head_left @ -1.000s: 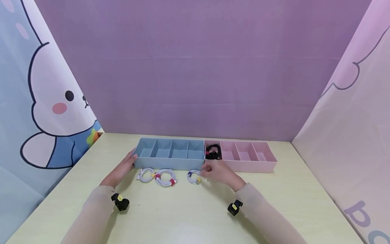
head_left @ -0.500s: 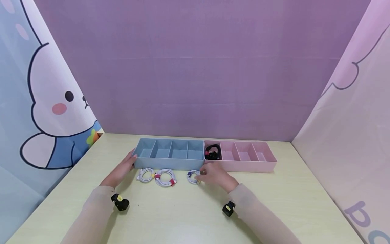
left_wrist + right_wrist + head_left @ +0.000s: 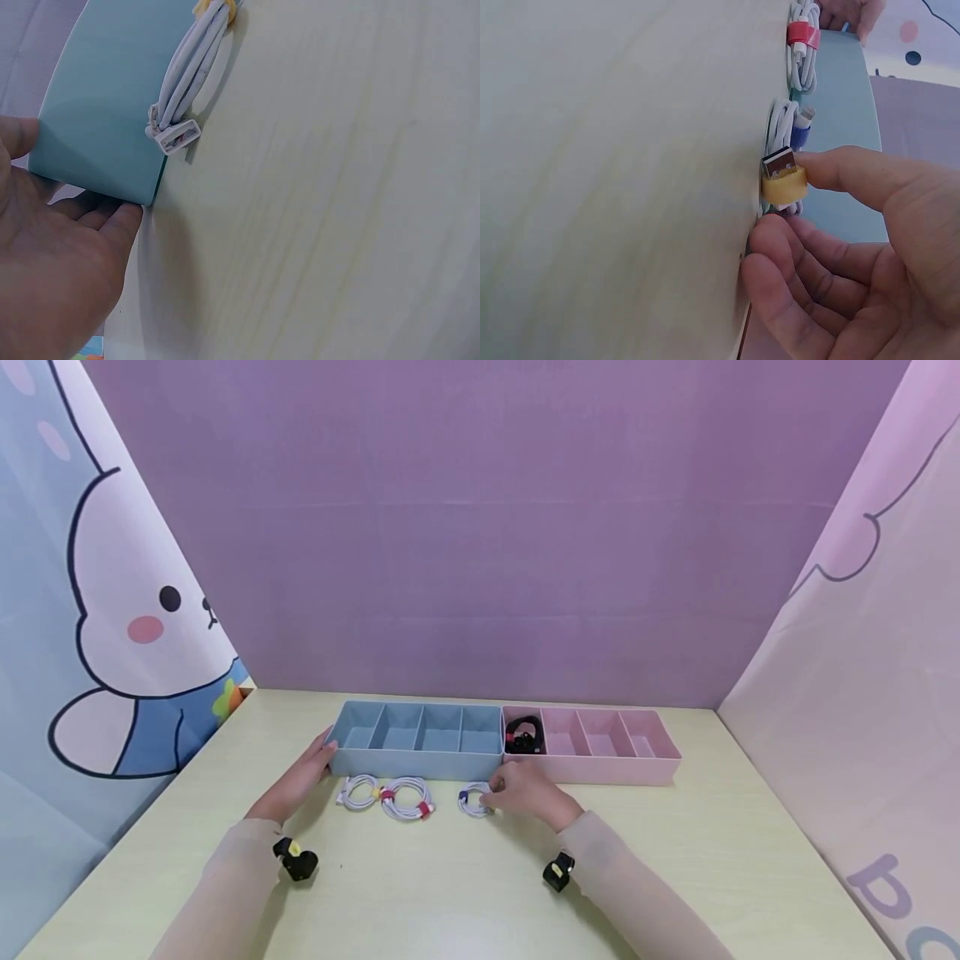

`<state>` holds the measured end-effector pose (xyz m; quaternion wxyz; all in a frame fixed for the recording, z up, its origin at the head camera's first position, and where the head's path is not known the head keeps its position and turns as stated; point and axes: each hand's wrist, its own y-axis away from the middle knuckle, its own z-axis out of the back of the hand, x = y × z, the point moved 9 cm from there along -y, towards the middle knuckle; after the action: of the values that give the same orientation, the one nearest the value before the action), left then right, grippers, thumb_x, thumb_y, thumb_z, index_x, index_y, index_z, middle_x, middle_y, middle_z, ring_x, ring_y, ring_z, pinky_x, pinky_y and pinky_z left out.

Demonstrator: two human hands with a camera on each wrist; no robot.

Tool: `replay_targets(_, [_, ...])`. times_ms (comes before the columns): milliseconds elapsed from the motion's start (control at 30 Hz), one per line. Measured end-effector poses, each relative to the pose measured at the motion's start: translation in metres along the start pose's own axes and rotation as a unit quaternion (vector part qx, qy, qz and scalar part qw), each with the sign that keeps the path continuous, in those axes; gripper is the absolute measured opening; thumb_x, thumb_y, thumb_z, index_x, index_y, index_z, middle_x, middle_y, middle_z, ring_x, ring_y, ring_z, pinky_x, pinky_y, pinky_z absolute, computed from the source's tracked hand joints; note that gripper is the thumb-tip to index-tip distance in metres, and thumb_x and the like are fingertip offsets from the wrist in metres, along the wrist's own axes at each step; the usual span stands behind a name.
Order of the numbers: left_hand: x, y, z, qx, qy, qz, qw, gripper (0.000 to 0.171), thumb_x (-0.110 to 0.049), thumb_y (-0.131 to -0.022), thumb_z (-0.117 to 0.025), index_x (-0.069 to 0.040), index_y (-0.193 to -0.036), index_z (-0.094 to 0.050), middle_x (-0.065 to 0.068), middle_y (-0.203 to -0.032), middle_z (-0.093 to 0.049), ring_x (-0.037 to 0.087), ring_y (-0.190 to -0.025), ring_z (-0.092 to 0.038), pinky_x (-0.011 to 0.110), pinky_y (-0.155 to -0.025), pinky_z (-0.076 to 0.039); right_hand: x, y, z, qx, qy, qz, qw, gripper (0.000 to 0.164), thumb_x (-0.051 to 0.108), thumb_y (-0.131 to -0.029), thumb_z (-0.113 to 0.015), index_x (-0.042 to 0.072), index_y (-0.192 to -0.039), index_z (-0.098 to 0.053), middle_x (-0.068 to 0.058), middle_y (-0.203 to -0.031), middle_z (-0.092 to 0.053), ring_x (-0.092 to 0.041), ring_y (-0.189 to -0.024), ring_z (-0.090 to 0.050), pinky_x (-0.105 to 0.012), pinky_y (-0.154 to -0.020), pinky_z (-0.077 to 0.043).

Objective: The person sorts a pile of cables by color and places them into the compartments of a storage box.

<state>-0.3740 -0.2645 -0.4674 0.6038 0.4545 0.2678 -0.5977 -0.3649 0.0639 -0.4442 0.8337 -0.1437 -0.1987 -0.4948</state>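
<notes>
R hand (image 3: 531,793), 1 s ago beside sm. wht. coil (image 3: 781,131), now pinches it, i.e. coil in grasp; L hand (image 3: 294,778), thumb wide, touches blue box (image 3: 416,765).

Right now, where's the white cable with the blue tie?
In the head view, the white cable with the blue tie is in front of the right end of the blue box, at the right hand, just right of the red-tied cable.
</notes>
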Motion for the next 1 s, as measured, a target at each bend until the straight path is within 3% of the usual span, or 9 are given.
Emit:
replay_targets(333, [0.0032,0.0013,-0.0011,0.002,0.002,0.012,0.9999,0.069,-0.059,-0.106,-0.017,-0.029,-0.159,0.015,0.014,-0.167,0.012,0.044,-0.15,-0.001,0.069,-0.115,-0.005,-0.0036,-0.0006,-0.0004,0.002,-0.022,0.001,1.0,0.012,0.023,-0.083,-0.078,0.016,-0.074,-0.073,0.007,-0.08,-0.059,-0.009,-0.07,-0.051,-0.022,-0.056,-0.043])
replay_targets(633, [0.0029,0.0,0.0001,0.0,0.003,0.003,1.0,0.069,-0.057,-0.107,-0.017,-0.026,-0.16,0.015,0.015,-0.166,0.011,0.044,-0.15,-0.001,0.065,-0.117,-0.008,-0.0035,-0.0015,-0.0001,-0.007,-0.037,0.012,0.999,0.013,0.022,-0.083,-0.077,0.015,-0.073,-0.073,0.006,-0.077,-0.058,-0.008,-0.066,-0.052,-0.021,-0.053,-0.044])
replay_targets(1000, [0.0039,-0.0011,0.0007,-0.002,-0.003,0.003,1.0,0.07,-0.058,-0.106,-0.017,-0.026,-0.16,0.014,0.014,-0.167,0.011,0.043,-0.15,0.002,0.065,-0.117,-0.009,-0.0046,0.0003,-0.0036,0.015,-0.106,0.002,0.994,0.016,0.021,-0.088,-0.075,0.012,-0.074,-0.073,0.003,-0.072,-0.06,-0.006,-0.051,-0.052,-0.021,-0.047,-0.043])
